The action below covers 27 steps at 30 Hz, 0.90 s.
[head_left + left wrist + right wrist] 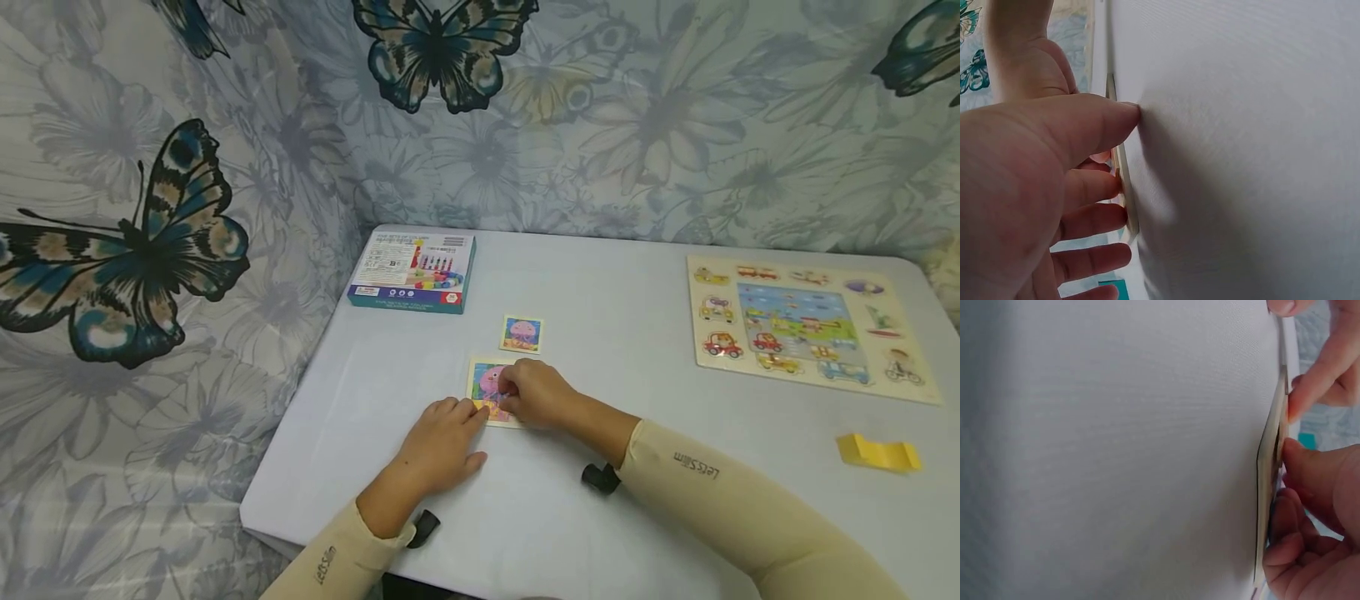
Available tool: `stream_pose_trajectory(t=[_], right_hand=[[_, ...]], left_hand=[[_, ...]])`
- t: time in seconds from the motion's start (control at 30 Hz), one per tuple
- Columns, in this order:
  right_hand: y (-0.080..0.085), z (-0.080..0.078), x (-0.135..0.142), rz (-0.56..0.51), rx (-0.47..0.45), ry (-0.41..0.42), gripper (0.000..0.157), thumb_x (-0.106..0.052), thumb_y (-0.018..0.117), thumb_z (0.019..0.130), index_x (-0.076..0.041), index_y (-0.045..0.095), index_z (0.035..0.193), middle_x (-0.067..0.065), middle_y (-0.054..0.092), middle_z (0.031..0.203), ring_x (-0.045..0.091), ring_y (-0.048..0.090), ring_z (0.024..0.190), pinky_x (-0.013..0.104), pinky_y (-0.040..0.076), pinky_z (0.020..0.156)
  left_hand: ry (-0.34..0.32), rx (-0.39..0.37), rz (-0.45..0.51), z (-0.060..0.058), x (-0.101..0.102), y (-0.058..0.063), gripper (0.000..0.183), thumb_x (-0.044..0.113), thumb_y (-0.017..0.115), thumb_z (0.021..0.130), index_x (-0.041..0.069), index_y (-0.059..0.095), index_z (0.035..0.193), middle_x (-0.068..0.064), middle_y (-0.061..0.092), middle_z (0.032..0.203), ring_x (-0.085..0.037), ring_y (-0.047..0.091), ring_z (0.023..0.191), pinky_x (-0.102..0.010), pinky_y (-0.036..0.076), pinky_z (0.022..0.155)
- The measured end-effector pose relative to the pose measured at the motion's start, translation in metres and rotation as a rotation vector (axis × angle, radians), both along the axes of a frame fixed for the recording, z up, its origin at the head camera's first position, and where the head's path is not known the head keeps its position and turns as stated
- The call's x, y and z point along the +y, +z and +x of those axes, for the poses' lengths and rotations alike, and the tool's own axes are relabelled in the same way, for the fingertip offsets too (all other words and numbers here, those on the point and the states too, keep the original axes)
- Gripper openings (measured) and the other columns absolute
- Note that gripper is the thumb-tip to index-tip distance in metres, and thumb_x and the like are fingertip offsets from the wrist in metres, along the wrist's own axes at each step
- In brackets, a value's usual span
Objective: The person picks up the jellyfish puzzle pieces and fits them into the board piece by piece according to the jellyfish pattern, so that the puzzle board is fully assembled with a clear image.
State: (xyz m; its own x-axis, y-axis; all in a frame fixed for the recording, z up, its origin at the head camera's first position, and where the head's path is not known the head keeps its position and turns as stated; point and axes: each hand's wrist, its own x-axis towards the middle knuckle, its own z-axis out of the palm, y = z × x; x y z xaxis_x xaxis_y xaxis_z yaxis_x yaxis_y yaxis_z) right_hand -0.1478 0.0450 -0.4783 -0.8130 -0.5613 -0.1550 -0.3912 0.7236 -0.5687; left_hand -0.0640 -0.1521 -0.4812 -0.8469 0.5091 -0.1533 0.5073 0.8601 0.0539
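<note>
A small wooden picture puzzle [487,379] with a pink cartoon sea creature lies flat on the white table, partly covered by both hands. My right hand [538,393] is over its right side, thumb and curled fingers pinching a puzzle piece low against the board; the fingers hide most of the piece. At the lower left edge my left hand [442,442] rests, its fingers fairly straight and the index fingertip pressing on the picture. In the left wrist view, the left thumb [1107,119] reaches to the tabletop. A matching small picture card [522,333] lies just beyond the puzzle.
A flat box [412,271] with a teal side lies at the back left. On the right is a large vehicle puzzle board [813,325], with a curved yellow block [879,454] in front of it. Patterned walls border the table's back and left.
</note>
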Motion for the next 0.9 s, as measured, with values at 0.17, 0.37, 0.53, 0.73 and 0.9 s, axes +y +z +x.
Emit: stream_pose_trajectory(t=[0.17,0.37,0.53,0.73,0.9], right_hand=[[-0.001,-0.002,0.003,0.003,0.020,-0.022,0.014,-0.016,0.083,0.086,-0.015,0.069,0.085,-0.003,0.056,0.076,0.013,0.051,0.071,0.026,0.045,0.063],[-0.003,0.000,0.007,0.006,0.058,-0.036,0.018,-0.020,0.084,0.085,-0.013,0.068,0.085,-0.002,0.055,0.077,0.013,0.049,0.071,0.027,0.044,0.063],[0.000,0.005,0.021,0.109,0.167,-0.012,0.023,-0.028,0.084,0.085,-0.013,0.073,0.098,0.001,0.061,0.091,0.019,0.053,0.086,0.036,0.049,0.079],[0.018,0.018,0.072,0.271,0.107,-0.066,0.053,-0.038,0.088,0.079,-0.018,0.069,0.125,0.013,0.060,0.126,0.032,0.053,0.113,0.052,0.049,0.093],[0.020,0.036,0.126,0.314,0.056,-0.096,0.065,-0.037,0.092,0.073,-0.016,0.064,0.129,0.015,0.057,0.126,0.034,0.053,0.111,0.055,0.048,0.089]], left_hand=[[-0.001,0.013,-0.005,-0.001,0.004,0.000,0.061,0.048,0.066,0.096,0.014,0.058,0.145,0.000,0.055,0.117,-0.019,0.050,0.109,-0.039,0.045,0.104],[-0.004,0.026,-0.017,-0.002,0.008,0.003,0.060,0.049,0.065,0.096,0.012,0.059,0.144,-0.002,0.056,0.120,-0.019,0.050,0.107,-0.039,0.046,0.103],[0.006,0.026,-0.038,-0.001,0.009,0.002,0.060,0.049,0.066,0.096,0.013,0.059,0.143,-0.002,0.057,0.122,-0.020,0.051,0.109,-0.039,0.046,0.104],[0.015,0.032,-0.010,0.001,0.010,0.001,0.057,0.047,0.068,0.095,0.013,0.060,0.139,-0.002,0.058,0.120,-0.020,0.051,0.108,-0.040,0.046,0.104],[0.006,0.078,0.008,0.002,0.010,0.000,0.053,0.046,0.070,0.093,0.012,0.062,0.133,-0.003,0.059,0.118,-0.021,0.052,0.110,-0.041,0.046,0.104]])
